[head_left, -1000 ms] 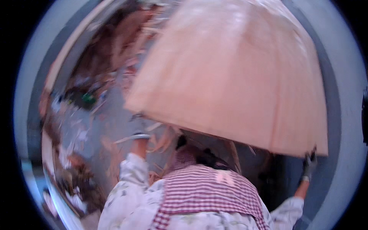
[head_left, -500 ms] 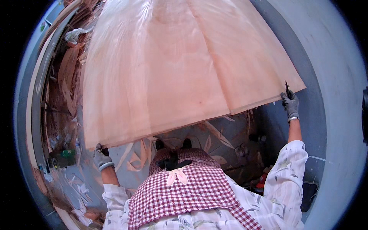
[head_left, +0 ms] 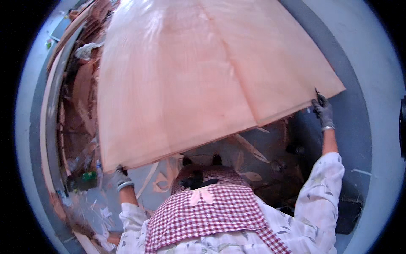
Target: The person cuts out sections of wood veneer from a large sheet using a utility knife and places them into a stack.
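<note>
Grasping a pale wood sheet point(head_left: 186, 84), left hand point(head_left: 122, 178) and right hand point(head_left: 325, 112) clasped on its near edge

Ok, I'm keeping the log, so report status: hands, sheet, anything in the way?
Left hand gripping wooden sheet at near left corner. Right hand on near edge by right corner, dark pointed tool there. Loose wood scraps near shoes, possible trip hazard.

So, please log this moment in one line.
left hand: holds wooden sheet, near left corner; right hand: holds near edge; floor: wood scraps
</note>
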The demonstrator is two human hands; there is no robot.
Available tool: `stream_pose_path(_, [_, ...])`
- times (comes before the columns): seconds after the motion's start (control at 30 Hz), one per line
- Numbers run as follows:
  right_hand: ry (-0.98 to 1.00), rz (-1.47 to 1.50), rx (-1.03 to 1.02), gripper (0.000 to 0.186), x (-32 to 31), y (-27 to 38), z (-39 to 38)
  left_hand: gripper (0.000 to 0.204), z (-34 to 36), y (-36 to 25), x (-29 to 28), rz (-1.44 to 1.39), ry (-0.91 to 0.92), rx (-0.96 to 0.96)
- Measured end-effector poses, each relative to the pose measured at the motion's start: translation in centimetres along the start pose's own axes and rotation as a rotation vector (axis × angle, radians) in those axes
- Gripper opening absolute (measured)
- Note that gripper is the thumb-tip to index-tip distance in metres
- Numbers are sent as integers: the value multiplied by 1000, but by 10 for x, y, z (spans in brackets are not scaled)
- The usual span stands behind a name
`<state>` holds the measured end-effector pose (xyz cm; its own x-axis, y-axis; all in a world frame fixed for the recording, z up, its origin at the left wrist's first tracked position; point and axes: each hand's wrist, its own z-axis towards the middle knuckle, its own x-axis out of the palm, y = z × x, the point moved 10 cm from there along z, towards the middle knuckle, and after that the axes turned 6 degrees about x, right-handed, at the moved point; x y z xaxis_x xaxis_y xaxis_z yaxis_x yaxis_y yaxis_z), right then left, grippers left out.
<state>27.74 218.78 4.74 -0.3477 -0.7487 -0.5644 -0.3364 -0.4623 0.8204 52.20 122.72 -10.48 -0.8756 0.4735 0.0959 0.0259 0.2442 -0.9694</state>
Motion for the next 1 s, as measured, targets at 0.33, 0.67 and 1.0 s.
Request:
stream_pose_path(0.33, [-29, -340, -98, 43, -11, -57, -107, 25, -160, -127, 175, 1055, 315, 801])
stream_pose_path(0.67, [-73, -637, -69, 20, 18, -3, -174, 65, -236, -14, 362, 1441, 1051, 1352])
stream_pose_path(1.0, [-136, -328, -115, 19, -21, 53, -147, 64, -232, -2, 358, 1447, 1089, 1306])
